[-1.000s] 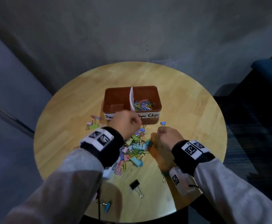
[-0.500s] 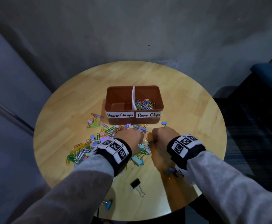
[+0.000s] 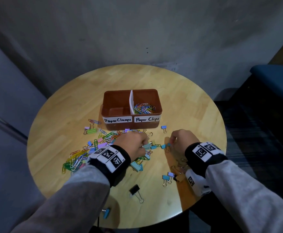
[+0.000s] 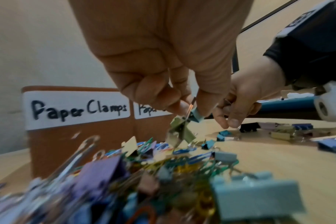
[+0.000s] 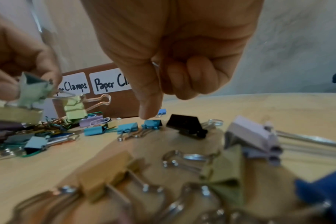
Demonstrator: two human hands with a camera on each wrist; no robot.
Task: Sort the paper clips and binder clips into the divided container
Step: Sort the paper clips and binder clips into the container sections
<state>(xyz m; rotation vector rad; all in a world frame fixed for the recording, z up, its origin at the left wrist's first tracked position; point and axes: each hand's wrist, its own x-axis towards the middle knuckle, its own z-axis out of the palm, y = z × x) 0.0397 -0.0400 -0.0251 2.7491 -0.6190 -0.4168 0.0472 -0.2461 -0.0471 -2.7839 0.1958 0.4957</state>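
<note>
The brown divided container (image 3: 159, 108) stands mid-table; its "Paper Clips" side holds coloured paper clips (image 3: 144, 108), and no clips show in the "Paper Clamps" side. A mixed pile of clips (image 3: 93, 148) lies in front of it. My left hand (image 4: 192, 110) pinches a pale blue binder clip (image 4: 197, 116) just above the pile, and a green binder clip (image 4: 180, 131) dangles from it. My right hand (image 5: 163, 103) has curled fingers with a glint of metal wire among them. Its thumb tip touches a small blue binder clip (image 5: 152, 124).
Several loose binder clips lie under my right wrist (image 3: 169, 176). A black one (image 3: 135, 190) and a blue one (image 3: 106, 213) sit near the table's front edge, and a small blue one (image 3: 163, 127) lies by the container's right corner. A blue seat (image 3: 275, 78) is at the right.
My left hand dropped from the container's front wall down to the pile and took hold of a binder clip. My right hand shifted a little to the right, staying low over the table.
</note>
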